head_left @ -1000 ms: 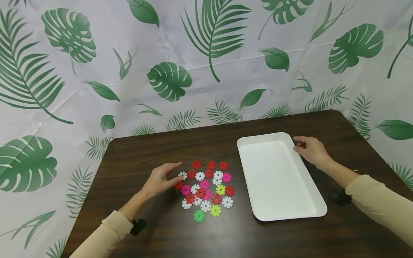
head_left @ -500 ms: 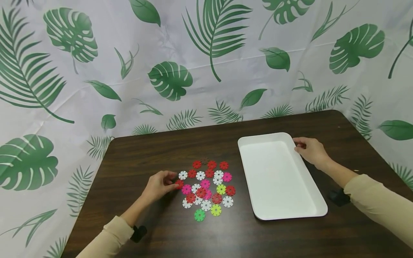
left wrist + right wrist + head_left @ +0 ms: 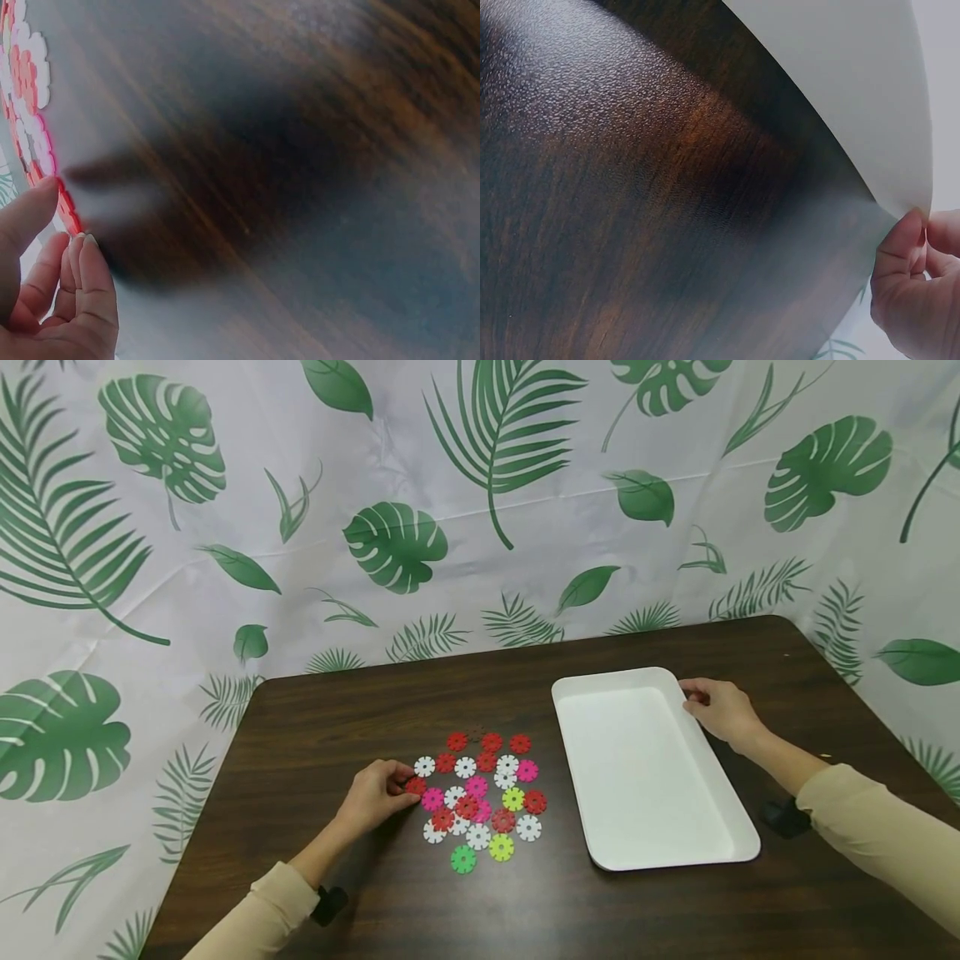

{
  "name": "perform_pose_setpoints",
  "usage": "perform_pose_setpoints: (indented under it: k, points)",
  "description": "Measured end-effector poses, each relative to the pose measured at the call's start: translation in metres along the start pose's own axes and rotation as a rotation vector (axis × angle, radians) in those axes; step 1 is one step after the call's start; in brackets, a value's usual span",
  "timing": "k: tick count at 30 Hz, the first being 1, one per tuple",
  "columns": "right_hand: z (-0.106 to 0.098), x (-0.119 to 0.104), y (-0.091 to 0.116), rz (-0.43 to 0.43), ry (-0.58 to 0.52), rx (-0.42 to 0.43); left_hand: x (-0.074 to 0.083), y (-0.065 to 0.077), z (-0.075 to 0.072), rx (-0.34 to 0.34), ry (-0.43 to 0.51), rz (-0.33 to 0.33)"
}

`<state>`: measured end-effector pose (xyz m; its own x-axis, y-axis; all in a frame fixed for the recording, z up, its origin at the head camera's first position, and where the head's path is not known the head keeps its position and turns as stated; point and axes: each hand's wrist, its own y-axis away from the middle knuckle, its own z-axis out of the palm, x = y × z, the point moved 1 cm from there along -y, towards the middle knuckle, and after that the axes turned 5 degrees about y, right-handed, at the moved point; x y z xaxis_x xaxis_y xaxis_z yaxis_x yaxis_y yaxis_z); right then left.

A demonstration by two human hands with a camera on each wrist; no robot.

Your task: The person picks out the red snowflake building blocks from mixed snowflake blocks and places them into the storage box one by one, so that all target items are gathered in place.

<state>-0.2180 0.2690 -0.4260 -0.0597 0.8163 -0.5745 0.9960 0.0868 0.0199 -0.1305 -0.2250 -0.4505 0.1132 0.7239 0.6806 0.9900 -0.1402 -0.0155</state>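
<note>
At the left edge of a patch of flat notched plastic discs, my left hand (image 3: 377,797) has thumb and fingertips around a red interlocking disc (image 3: 416,787). In the left wrist view, the thumb and fingers of that hand (image 3: 71,281) meet opposite sides of the red disc (image 3: 69,210). A shallow white rectangular tray (image 3: 648,777) stands to the right of the discs. My right hand (image 3: 723,712) pinches its far right rim. The right wrist view shows thumb and finger of the right hand (image 3: 922,274) closing on the edge of the white tray (image 3: 855,90).
Several other discs lie flat and partly overlapping, among them a green disc (image 3: 463,859), a yellow disc (image 3: 501,847), a white disc (image 3: 528,828) and a pink disc (image 3: 527,771). Beneath is a dark wood table (image 3: 360,710), with a leaf-print cloth (image 3: 300,468) behind.
My left hand has drawn back slightly from above the white disc, and its fingers have closed in on the red disc. My right thumb and fingers have come up against the tray's rim.
</note>
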Motion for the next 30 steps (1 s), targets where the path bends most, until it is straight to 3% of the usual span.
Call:
perform_pose_setpoints:
  k: [9,18,30]
  points:
    - [0.0005,-0.0005,0.0,0.005,-0.009,-0.015,0.0024,0.0002,0.0012,0.012,-0.032,-0.004]
    - [0.001,0.0001,0.0002,0.007,-0.017,-0.024,0.0033,-0.0011,0.0016,-0.005,-0.026,-0.053]
    - [-0.0003,-0.0017,0.0032,0.007,-0.02,-0.019,0.0046,0.0005,0.0048,0.032,0.006,-0.019]
